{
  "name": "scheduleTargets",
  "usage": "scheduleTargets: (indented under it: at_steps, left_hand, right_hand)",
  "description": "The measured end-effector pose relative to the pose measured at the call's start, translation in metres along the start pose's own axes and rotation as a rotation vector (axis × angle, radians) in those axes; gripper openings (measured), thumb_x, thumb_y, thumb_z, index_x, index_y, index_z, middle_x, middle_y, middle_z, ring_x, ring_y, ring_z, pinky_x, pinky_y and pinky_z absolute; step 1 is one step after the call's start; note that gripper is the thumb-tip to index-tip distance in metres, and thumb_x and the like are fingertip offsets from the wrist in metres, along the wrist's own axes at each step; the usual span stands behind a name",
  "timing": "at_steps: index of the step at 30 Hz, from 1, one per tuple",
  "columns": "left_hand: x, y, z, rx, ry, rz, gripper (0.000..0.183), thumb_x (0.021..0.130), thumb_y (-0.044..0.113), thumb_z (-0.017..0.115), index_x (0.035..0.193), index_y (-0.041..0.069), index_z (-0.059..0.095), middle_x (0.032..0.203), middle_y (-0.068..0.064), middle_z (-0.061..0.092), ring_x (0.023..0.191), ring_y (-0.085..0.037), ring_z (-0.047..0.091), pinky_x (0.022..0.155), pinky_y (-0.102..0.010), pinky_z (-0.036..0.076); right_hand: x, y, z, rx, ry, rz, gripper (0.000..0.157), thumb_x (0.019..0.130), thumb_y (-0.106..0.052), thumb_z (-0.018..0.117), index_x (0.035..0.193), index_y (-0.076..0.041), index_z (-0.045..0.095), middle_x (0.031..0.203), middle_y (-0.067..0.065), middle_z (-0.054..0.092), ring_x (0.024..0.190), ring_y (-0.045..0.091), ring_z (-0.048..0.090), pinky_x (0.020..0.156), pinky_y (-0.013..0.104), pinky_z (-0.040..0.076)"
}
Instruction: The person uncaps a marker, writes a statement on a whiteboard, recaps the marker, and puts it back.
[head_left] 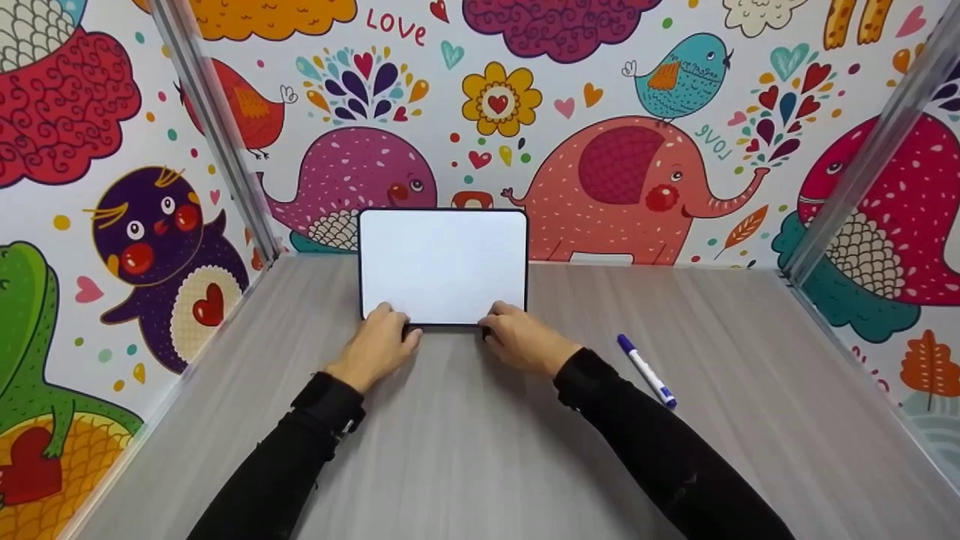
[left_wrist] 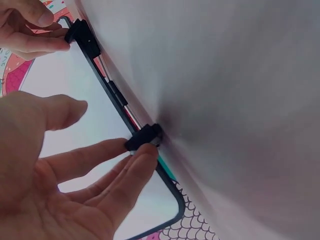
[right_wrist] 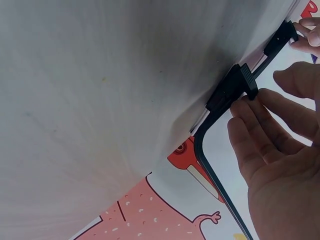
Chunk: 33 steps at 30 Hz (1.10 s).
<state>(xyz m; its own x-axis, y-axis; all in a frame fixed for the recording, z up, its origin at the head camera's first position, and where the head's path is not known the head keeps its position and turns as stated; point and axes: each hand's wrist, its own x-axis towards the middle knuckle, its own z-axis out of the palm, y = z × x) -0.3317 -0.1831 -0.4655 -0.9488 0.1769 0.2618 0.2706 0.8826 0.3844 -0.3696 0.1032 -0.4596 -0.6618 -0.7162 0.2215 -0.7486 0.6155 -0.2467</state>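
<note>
A small whiteboard point(head_left: 444, 266) with a thin black frame stands upright near the back of the table, its blank white face towards me. Along its lower edge runs a thin metal rod with black clip-like feet. My left hand point(head_left: 379, 345) is at the lower left, its fingertips touching one black foot point(left_wrist: 143, 138) while the thumb stays apart. At the lower right, the fingertips of my right hand point(head_left: 525, 341) touch the other black foot point(right_wrist: 235, 87), its thumb also held away. Both palms show in the wrist views, with fingers fairly straight.
A white marker with a blue cap point(head_left: 646, 371) lies on the grey wood-grain table point(head_left: 450, 450), right of my right wrist. Walls printed with cartoon animals point(head_left: 622, 195) rise behind and at both sides, with metal posts point(head_left: 217, 127) at the back corners.
</note>
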Motion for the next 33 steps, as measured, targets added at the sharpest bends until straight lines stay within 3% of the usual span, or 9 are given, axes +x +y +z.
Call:
scheduleTargets:
  at_steps: [15,24,33]
  left_hand:
    - [-0.006,0.016,0.002,-0.010,-0.039,-0.032,0.034,0.113,0.021,0.076,0.114,-0.012,0.079,0.108,-0.020,0.068,0.093,-0.027,0.061,0.090,-0.049,0.063]
    - [-0.010,0.021,0.006,0.001,0.019,0.040,0.029,0.110,0.017,0.078,0.098,-0.010,0.078,0.098,-0.018,0.067,0.086,-0.026,0.060,0.084,-0.049,0.062]
    - [-0.010,0.025,0.008,-0.017,-0.003,0.046,0.029,0.110,0.017,0.078,0.098,-0.010,0.079,0.096,-0.015,0.068,0.086,-0.025,0.059,0.082,-0.047,0.060]
  right_hand:
    - [-0.014,0.003,-0.005,0.014,0.042,-0.008,0.023,0.111,-0.001,0.073,0.129,0.010,0.081,0.115,0.024,0.076,0.103,0.035,0.078,0.094,0.049,0.073]
    - [-0.021,0.004,-0.007,0.069,0.019,0.053,0.024,0.112,-0.001,0.073,0.131,0.009,0.082,0.117,0.024,0.078,0.106,0.035,0.079,0.098,0.050,0.073]
    - [-0.028,0.005,-0.010,0.052,0.033,0.048,0.023,0.111,-0.001,0.074,0.130,0.009,0.083,0.118,0.023,0.079,0.107,0.034,0.080,0.098,0.049,0.073]
